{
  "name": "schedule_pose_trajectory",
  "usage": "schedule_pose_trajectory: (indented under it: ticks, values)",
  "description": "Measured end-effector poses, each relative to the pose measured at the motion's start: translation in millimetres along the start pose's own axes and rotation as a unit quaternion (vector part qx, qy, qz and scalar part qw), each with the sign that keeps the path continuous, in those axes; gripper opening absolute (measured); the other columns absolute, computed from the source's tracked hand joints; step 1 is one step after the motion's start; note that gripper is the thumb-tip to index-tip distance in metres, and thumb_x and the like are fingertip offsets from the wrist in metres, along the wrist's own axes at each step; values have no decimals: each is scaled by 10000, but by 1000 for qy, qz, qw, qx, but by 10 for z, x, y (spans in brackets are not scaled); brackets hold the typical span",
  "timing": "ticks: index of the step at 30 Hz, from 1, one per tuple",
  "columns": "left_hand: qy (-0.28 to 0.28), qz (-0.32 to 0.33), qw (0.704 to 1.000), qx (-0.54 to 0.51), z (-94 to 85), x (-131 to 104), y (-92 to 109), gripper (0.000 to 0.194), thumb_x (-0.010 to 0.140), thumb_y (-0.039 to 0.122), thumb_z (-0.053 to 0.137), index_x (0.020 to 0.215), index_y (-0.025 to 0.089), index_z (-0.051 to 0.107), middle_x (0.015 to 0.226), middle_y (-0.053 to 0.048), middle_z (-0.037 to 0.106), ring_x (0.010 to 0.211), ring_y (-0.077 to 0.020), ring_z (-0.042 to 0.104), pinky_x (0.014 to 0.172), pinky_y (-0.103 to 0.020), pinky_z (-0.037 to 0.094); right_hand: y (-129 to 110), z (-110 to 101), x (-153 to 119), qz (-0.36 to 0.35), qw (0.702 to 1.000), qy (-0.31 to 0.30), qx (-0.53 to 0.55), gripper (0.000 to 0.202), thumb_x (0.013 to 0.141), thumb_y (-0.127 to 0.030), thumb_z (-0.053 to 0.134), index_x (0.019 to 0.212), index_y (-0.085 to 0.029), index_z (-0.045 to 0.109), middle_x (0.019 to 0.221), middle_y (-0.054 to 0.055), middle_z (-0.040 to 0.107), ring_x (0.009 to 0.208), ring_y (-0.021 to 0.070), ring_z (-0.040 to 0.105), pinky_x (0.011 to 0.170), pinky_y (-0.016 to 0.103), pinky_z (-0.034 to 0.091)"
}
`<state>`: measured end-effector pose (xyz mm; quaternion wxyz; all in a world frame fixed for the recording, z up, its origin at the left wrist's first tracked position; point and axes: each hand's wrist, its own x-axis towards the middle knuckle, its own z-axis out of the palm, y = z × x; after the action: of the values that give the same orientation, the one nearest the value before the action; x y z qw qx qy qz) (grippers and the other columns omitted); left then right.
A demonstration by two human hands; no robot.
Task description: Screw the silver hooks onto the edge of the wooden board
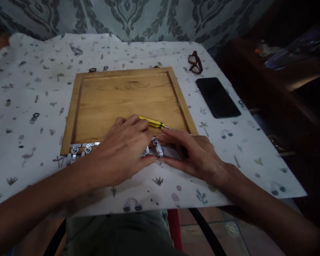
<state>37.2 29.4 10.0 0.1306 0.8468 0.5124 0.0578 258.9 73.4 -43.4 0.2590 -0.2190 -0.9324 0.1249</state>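
Note:
A shallow wooden panel with a raised frame (128,96) lies on the table. Along its near edge are metal hinges, two in plain sight on the left (88,148) and one near the middle (158,147). My left hand (125,145) is closed at that edge, its curled fingers and thumb around metal hinge parts that it mostly covers. From the right, my right hand (197,151) grips around the middle hinge, thumb below and index finger above. A yellow-and-black screwdriver (155,123) lies across the panel beside the left fingers, its shaft pointing toward my right hand.
A patterned white cloth (32,106) covers the table. To the right of the panel lie a black phone (218,97) and dark-red glasses (195,63). A patterned grey fabric (128,17) rises behind the table. Dark furniture (266,85) stands at the right.

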Motion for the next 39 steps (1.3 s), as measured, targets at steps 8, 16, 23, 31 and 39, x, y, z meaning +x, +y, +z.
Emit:
schedule_pose_trajectory:
  ticks: [8,16,23,31,39]
  values:
    - [7,6,1000,-12,-18,-3,-3,301,895,427,668,1098,205,679,1056,-62,657,1058,-274,537,896,-434,418,3,-8,-13,21,1000,-12,1,560,962,-451,594,1432,-215,402,1118,105,768,833,227,772,690,358,646]
    - [-11,-2,999,-51,-49,-8,-26,327,888,396,683,1179,251,655,1095,-53,661,1112,-288,543,920,-451,434,-6,-3,-16,19,1000,-8,-3,537,966,-441,591,1417,-214,408,1117,106,768,852,229,773,713,363,649]
    - [23,-51,997,-45,-211,-10,-205,210,950,342,553,958,184,692,991,-53,663,982,-227,587,836,-381,469,-10,-3,6,9,1000,-5,-5,512,962,-443,602,1372,-182,442,1086,101,776,880,221,774,725,349,654]
    - [77,-62,993,69,-202,185,-363,221,934,224,463,992,166,668,1032,-92,639,1066,-279,569,869,-413,473,-11,-10,1,20,1000,-9,10,497,970,-431,589,1384,-212,425,1088,104,773,854,231,775,704,384,664]
    - [45,-57,995,65,-95,295,-423,181,865,153,478,886,170,656,941,-76,667,893,-243,603,738,-361,457,10,6,0,16,1000,-6,16,561,958,-442,605,1433,-229,394,1112,94,769,852,226,775,730,387,663]
